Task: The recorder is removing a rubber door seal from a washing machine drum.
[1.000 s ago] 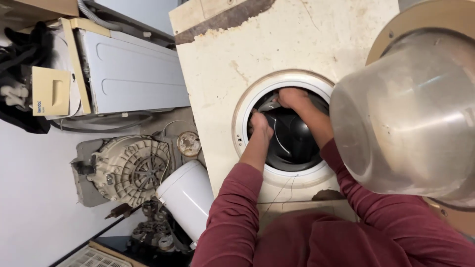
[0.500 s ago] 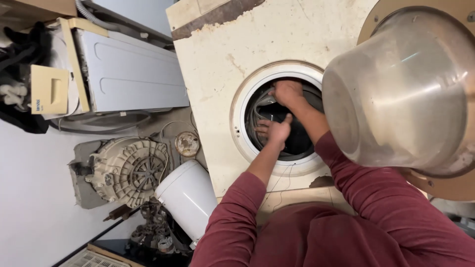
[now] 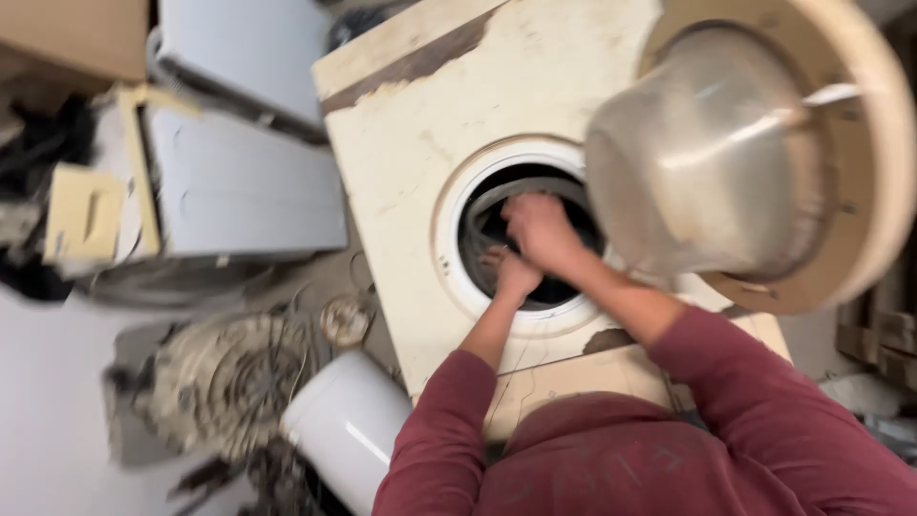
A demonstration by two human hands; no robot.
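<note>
A worn cream front-loading washing machine point(image 3: 411, 182) lies below me with its round door opening facing up. Both my hands are inside that opening. My right hand point(image 3: 540, 229) is curled at the upper part of the opening, on the grey rubber door seal point(image 3: 497, 196). Just below it, at the lower rim, is my left hand point(image 3: 514, 274); blur hides its fingers. The open door point(image 3: 860, 191) with its clear glass bowl point(image 3: 707, 162) hangs over the right side of the opening. My sleeves are dark red.
A white plastic cylinder point(image 3: 349, 425) stands left of my left arm. Beside it lies a dismantled drum part with wires point(image 3: 224, 382). Grey appliance panels point(image 3: 239, 182) and a cardboard box point(image 3: 72, 38) lie at upper left. The whole view is motion-blurred.
The view has swung so the machine sits further left. My left hand moved from the opening's left rim toward its lower middle. My right hand stays at the top of the opening.
</note>
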